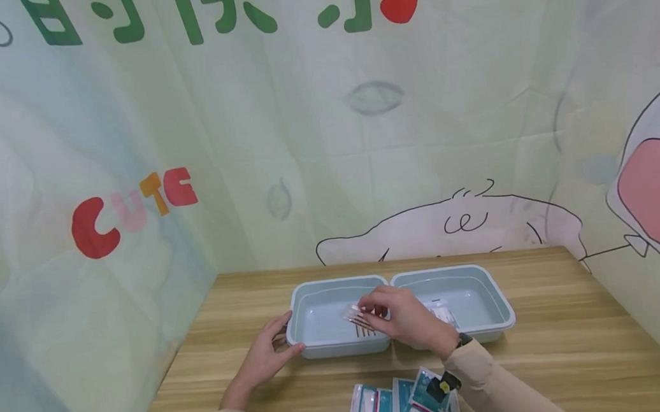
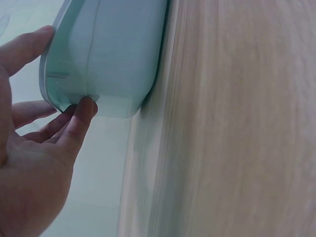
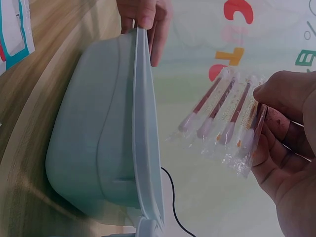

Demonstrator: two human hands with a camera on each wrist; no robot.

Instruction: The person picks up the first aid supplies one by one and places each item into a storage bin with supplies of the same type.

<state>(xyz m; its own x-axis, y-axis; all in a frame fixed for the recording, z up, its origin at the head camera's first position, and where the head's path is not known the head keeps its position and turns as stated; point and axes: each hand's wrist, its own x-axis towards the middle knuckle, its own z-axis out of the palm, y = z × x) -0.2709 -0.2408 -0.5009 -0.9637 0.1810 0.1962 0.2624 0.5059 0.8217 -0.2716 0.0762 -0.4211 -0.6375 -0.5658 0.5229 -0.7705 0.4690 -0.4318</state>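
Observation:
My right hand (image 1: 403, 316) pinches a clear packet of cotton swabs (image 1: 356, 315) over the left light-blue plastic bin (image 1: 317, 350). Several brown-stemmed swabs with pale tips lie side by side in this packet, as the right wrist view shows (image 3: 222, 113). Just below it, thin brown sticks (image 1: 365, 331) show against the bin's near inner wall. My left hand (image 1: 262, 354) holds that bin at its left end, thumb at the near rim corner and fingers on the end wall (image 2: 81, 118).
A second light-blue bin (image 1: 485, 291) stands to the right, with a white printed packet (image 1: 441, 313) inside. Several teal-and-white sachets (image 1: 404, 405) lie overlapping on the wooden table (image 1: 575, 342) in front, partly under the right forearm. A printed curtain (image 1: 279, 139) hangs behind the table.

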